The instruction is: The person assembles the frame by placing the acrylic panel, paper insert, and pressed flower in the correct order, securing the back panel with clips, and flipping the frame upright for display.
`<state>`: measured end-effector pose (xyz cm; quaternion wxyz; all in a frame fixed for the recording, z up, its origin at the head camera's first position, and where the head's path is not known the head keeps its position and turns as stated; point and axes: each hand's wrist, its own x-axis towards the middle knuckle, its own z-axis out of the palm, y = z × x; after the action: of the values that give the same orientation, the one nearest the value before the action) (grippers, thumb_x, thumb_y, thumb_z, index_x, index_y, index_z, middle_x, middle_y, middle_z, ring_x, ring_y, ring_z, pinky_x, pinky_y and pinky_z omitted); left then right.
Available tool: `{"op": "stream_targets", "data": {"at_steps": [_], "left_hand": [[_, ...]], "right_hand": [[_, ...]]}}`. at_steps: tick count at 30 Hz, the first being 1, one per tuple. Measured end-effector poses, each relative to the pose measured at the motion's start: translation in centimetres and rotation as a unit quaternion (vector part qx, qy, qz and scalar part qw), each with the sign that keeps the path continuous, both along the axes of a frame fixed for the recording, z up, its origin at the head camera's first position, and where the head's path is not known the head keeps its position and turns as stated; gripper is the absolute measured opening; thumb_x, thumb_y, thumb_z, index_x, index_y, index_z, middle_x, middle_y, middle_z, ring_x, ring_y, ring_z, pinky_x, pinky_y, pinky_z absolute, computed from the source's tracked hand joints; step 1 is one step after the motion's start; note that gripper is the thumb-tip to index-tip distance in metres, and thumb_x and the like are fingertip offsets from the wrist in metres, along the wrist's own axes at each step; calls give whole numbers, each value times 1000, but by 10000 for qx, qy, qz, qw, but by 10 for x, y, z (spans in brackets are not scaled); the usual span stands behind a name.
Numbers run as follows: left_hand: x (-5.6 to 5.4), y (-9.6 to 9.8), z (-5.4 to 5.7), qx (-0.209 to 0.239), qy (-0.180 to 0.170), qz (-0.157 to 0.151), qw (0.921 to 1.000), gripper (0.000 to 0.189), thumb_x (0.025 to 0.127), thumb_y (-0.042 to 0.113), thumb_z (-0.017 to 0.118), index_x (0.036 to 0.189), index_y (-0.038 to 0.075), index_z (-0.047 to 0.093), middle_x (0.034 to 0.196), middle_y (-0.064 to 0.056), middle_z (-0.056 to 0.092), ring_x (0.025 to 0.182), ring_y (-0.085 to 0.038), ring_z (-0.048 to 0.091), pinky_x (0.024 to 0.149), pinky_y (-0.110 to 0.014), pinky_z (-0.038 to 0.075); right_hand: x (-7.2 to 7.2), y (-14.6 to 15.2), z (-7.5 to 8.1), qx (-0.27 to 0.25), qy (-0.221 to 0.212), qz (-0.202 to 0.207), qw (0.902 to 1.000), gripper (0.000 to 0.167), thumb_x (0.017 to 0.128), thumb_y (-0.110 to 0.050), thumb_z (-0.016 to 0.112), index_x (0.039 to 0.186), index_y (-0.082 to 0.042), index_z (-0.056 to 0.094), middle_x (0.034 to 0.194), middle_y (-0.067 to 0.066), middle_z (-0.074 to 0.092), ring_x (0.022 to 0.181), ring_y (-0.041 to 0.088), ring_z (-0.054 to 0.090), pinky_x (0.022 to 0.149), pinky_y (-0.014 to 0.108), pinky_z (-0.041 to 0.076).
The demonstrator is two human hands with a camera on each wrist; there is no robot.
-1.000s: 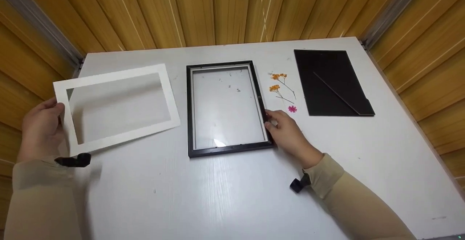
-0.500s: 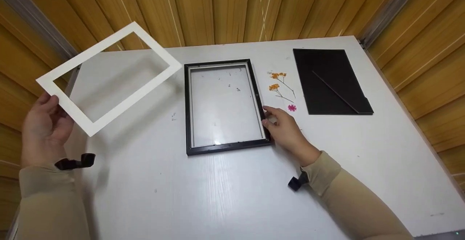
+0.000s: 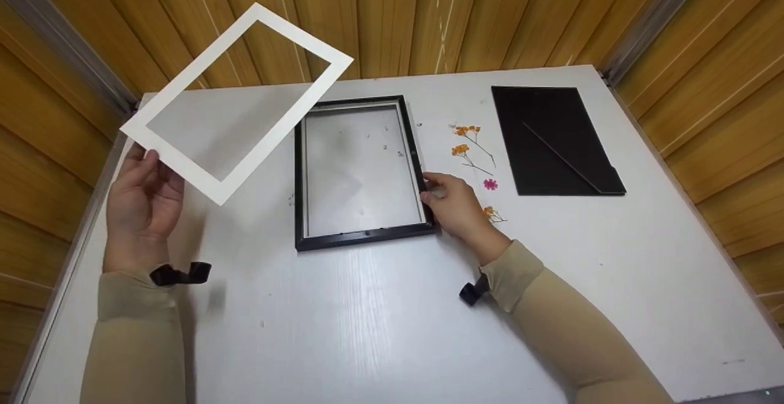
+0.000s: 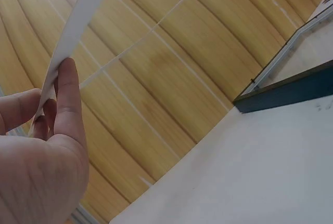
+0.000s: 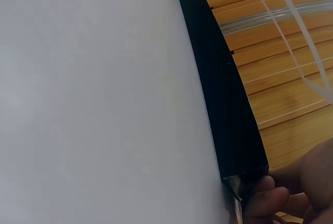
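My left hand (image 3: 144, 199) pinches a white picture mat (image 3: 281, 127) by one corner area, thumb on one face and fingers on the other. Tilted and raised off the table, the mat overlaps the top left corner of a black picture frame (image 3: 364, 235). That frame lies flat with a clear pane inside its rim. On its right side, my right hand (image 3: 458, 208) grips the edge between thumb and fingers. The left wrist view shows the mat (image 4: 78, 21) nearly edge-on; in the right wrist view, fingers (image 5: 273, 199) hold the frame's corner.
Right of the frame lie orange dried flowers (image 3: 467, 130), a pink flower (image 3: 490, 184) and another orange sprig (image 3: 489, 212) partly behind my right hand. A black backing board (image 3: 560, 141) with a stand rests farther right on the white table (image 3: 367, 330). Wood-look panels (image 3: 392, 18) stand behind.
My left hand has lifted and turned the mat, then carried it right towards the frame. My right hand has shifted the frame slightly left, and a third orange sprig has come into view.
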<state>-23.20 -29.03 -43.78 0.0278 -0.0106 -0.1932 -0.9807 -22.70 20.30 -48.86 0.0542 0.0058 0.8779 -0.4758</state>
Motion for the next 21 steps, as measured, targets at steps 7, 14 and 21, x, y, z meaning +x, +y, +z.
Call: {"op": "stream_targets", "data": {"at_steps": [7, 14, 21], "left_hand": [[0, 24, -8, -487, -58, -90, 9988, 35, 114, -6, 55, 147, 3, 59, 129, -17, 74, 113, -30, 81, 99, -39, 69], [-8, 39, -28, -917, -517, -135, 9944, 26, 112, -8, 58, 135, 5, 62, 118, -10, 72, 102, -23, 77, 87, -31, 71], [-12, 52, -41, -1538, -1093, -360, 9814, 33, 110, -4, 66, 138, 12, 60, 121, -4, 70, 107, -18, 75, 94, -30, 69]], "right_hand": [[-18, -17, -3, -228, 4, -76, 9997, 49, 110, -5, 68, 158, 1, 62, 147, 23, 72, 117, 28, 77, 105, 41, 63], [-20, -20, -7, -435, 64, -134, 9989, 49, 110, -4, 69, 157, 3, 63, 148, 25, 71, 129, 35, 76, 104, 42, 66], [-18, -19, -10, -507, 101, -199, 9985, 49, 109, -4, 69, 157, 2, 63, 147, 24, 72, 121, 33, 78, 99, 38, 67]]}}
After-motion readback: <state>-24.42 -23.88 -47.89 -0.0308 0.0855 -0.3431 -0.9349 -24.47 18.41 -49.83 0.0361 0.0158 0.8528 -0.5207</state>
